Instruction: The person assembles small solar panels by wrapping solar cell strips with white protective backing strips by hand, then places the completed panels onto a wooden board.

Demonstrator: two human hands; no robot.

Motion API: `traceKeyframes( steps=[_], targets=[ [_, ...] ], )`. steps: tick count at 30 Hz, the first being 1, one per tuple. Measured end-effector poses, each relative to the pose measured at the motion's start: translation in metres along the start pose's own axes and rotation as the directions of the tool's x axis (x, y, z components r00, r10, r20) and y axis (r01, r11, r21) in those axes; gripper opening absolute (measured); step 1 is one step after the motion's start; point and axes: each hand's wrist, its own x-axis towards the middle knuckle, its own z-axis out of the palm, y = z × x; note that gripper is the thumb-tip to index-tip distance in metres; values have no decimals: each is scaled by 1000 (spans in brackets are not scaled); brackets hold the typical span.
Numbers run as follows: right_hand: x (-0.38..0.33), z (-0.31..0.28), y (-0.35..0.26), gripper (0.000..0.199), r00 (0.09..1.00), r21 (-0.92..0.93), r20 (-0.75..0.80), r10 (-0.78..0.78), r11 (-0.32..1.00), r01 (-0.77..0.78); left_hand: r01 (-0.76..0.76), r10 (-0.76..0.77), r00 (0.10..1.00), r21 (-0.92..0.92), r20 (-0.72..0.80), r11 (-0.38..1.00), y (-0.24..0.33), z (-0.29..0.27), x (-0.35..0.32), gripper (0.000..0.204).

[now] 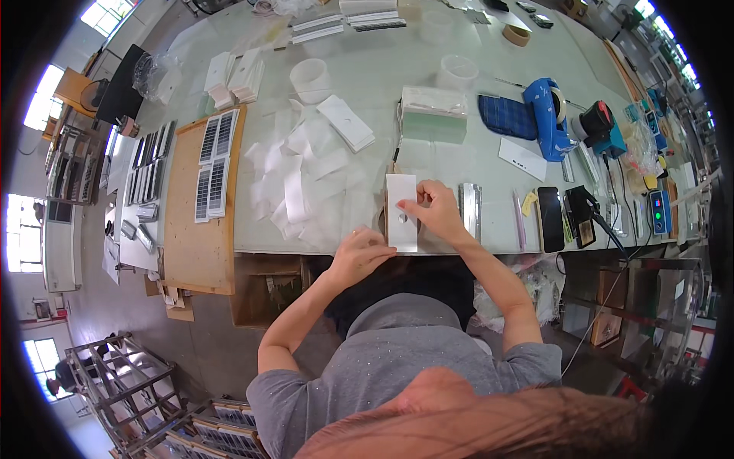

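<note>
A white rectangular panel (402,226) with a small dark hole near its middle lies lengthwise at the front edge of the table, over a brownish piece that shows along its left side. My left hand (358,254) is closed, thumb and forefinger pinching the panel's lower left corner. From the right, my right hand (437,210) grips the long edge, its thumb pressed on the white face above the hole. Just right of that hand lies a silvery strip-like piece (470,210). Left of the panel spreads a heap of loose whitish film strips (294,183).
Beyond the panel stands a pale greenish block stack (434,115), with more white panels (345,122) to its left. A wooden board (177,245) holds small solar panels (214,168). At right are a blue tape dispenser (547,118), a phone (549,218) and cables.
</note>
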Motion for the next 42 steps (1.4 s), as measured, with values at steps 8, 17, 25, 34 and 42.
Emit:
traceKeyframes(
  steps=[8,17,25,34,42],
  targets=[
    [-5,9,5,32,969,-386,-63,-240,901,198,30,-30,1000,42,6,999,-4,4,-16,11],
    [-4,12,13,32,961,-402,-68,-269,889,220,-27,25,1000,98,17,995,-7,5,-16,10],
    [-5,10,19,45,940,-446,-124,-318,864,234,-155,132,982,179,135,972,3,0,0,13],
    [-28,-23,-22,53,751,-339,170,-639,678,653,-113,83,987,234,136,966,1,1,13,29],
    [-10,-35,-80,24,793,-397,-57,-607,743,539,259,-248,966,-302,77,917,14,-35,71,22]
  ],
)
